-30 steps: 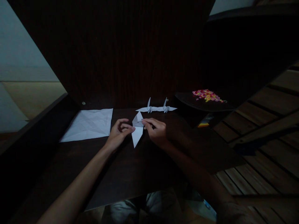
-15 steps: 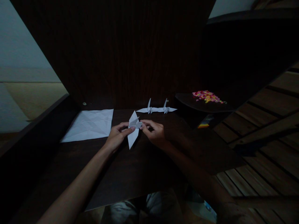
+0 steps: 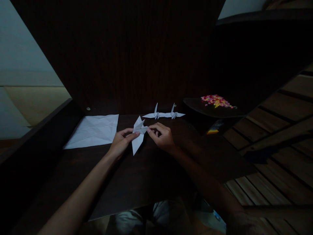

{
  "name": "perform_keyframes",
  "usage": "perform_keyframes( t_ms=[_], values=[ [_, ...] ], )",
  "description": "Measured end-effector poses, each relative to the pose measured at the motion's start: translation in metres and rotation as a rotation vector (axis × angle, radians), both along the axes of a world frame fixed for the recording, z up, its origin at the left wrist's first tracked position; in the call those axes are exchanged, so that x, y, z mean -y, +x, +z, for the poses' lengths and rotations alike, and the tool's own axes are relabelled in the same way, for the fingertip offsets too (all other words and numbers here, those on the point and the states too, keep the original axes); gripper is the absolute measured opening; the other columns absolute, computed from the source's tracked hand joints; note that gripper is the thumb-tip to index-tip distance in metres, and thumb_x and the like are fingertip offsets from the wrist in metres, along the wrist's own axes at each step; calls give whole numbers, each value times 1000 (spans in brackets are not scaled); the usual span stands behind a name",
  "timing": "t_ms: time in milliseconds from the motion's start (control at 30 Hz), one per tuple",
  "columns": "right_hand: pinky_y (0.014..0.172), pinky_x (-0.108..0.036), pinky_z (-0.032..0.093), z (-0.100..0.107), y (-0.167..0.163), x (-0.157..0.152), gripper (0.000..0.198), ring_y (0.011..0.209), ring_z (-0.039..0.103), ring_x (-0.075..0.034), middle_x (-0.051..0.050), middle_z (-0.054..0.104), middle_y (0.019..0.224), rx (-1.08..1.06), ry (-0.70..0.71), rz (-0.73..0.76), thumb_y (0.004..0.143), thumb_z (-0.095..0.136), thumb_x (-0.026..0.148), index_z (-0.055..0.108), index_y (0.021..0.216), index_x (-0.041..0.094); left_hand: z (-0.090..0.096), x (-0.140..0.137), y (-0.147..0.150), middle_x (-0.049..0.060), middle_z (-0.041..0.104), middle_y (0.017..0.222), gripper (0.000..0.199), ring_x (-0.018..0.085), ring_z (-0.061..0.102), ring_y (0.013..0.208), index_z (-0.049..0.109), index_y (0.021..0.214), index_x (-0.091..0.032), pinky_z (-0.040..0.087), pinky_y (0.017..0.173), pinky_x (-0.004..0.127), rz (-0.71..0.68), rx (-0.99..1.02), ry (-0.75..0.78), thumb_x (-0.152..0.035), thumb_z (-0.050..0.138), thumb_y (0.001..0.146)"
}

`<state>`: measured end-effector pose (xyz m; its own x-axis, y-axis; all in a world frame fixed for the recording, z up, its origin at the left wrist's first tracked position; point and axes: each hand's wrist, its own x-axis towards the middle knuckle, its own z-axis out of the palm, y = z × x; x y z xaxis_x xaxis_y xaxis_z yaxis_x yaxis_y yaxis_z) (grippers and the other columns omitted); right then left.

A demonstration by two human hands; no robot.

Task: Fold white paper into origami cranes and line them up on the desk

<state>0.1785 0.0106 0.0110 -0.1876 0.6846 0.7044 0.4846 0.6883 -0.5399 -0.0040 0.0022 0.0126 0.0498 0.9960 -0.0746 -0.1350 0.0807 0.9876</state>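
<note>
Between my hands, above the dark desk, is a white paper crane [image 3: 138, 141] with its wings spread toward and away from me. My left hand [image 3: 121, 141] grips its body from the left, thumb on top. On the other side, my right hand [image 3: 161, 135] pinches the crane's right-hand tip between thumb and fingers. Two more folded paper cranes, a left one [image 3: 156, 115] and a right one [image 3: 173, 114], stand side by side against the back panel. Left of my hands lies a creased white paper sheet [image 3: 94, 130].
A dark desk [image 3: 127, 182] spans the space before me, with a raised side board [image 3: 36, 130] at the left. On a low curved shelf [image 3: 195, 106] at right sits a pile of small colourful pieces [image 3: 216, 101]. Slatted wood [image 3: 281, 163] shows farther right.
The crane in my hands has shifted slightly left and tilted a little. My right hand's fingers have moved in closer on its right-hand tip. The other things stay put.
</note>
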Motion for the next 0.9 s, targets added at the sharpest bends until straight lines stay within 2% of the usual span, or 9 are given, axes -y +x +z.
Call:
perform_keyframes(
  t_ms=[167,267,367,467,533,600,700,767,900],
  values=[
    [51,-24,39,-2,-1,-2,12,55,48,-11,-2,58,65,-2,58,-1,82,53,19,65,80,16,-1,-1,0,6,74,82,37,21,66,74,72,83,-14,50,73,32,37,-7,17,-35,83,55],
    [50,-23,39,-4,-1,-3,13,56,49,-10,-2,61,69,-62,-11,-6,77,54,14,66,83,16,-1,-1,-1,6,73,81,36,21,66,74,71,83,-15,49,74,33,40,8,10,-34,84,54],
    [49,-21,40,-5,0,-5,19,61,54,-11,-3,65,77,-270,-210,28,74,53,14,64,88,17,-1,-2,-2,6,73,82,35,21,66,76,72,84,-15,49,76,33,27,53,21,-32,83,56],
    [40,-18,36,-4,0,-10,15,58,53,-10,-2,62,75,-509,-479,101,77,54,28,61,85,17,-1,-2,-2,4,73,83,31,19,65,78,73,84,-16,48,79,32,-28,109,38,-28,82,57],
    [35,-17,31,-3,0,-13,22,51,48,-9,0,59,69,-559,-642,157,76,57,39,58,80,17,-1,-1,-2,3,73,84,29,18,65,79,73,85,-16,47,80,32,-93,113,34,-26,82,58],
    [34,-17,28,-3,0,-14,27,44,42,-7,4,53,60,-521,-782,227,74,61,44,57,75,17,-2,0,-2,4,72,85,31,17,64,79,73,88,-16,47,81,31,-143,92,30,-24,81,59],
    [34,-17,24,-2,0,-12,26,39,36,-5,7,46,51,-430,-889,309,70,66,40,59,73,15,-2,1,-2,4,71,90,44,16,65,79,70,101,-18,48,78,31,-162,75,7,-24,82,59],
    [36,-18,23,-1,0,-10,24,41,37,-4,6,49,51,-399,-909,333,66,68,35,61,74,14,-2,0,-2,3,68,95,54,15,65,78,66,109,-19,49,76,30,-146,78,3,-22,82,58],
    [38,-19,23,0,-2,-8,22,43,40,-5,5,51,51,-338,-978,344,64,68,33,60,67,13,-6,-3,-3,2,64,99,62,13,65,73,59,110,-20,50,72,28,-131,80,44,-18,84,53]
  ],
)
